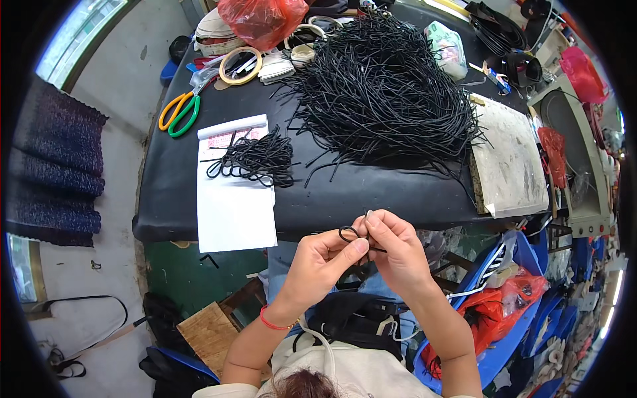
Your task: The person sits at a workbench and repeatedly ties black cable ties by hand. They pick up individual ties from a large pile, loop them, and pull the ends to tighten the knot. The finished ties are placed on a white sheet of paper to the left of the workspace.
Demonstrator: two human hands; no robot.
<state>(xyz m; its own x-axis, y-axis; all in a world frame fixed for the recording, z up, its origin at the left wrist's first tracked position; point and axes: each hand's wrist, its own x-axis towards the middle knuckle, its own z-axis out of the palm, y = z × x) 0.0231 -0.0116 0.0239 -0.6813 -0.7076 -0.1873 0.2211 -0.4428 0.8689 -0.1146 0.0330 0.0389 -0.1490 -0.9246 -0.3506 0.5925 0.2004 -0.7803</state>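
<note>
A thin black cord (347, 229) is bent into a small loop between my two hands, just in front of the table's near edge. My left hand (325, 261) pinches it with thumb and forefinger. Close beside it, my right hand (397, 251) grips the cord between thumb and fingers, and a short length sticks out below. Beyond my hands, a large tangled heap of black cords (391, 93) covers the back middle of the table. A smaller bunch of looped black cords (255, 158) lies on a white paper pad (237, 219) to the left.
Scissors (179, 114) with orange and green handles lie at the table's left, near a tape roll (240, 65). A stained board (509, 159) rests at the right edge. A blue tub (494, 341) with red plastic bags stands below right. A wooden stool (212, 335) is below left.
</note>
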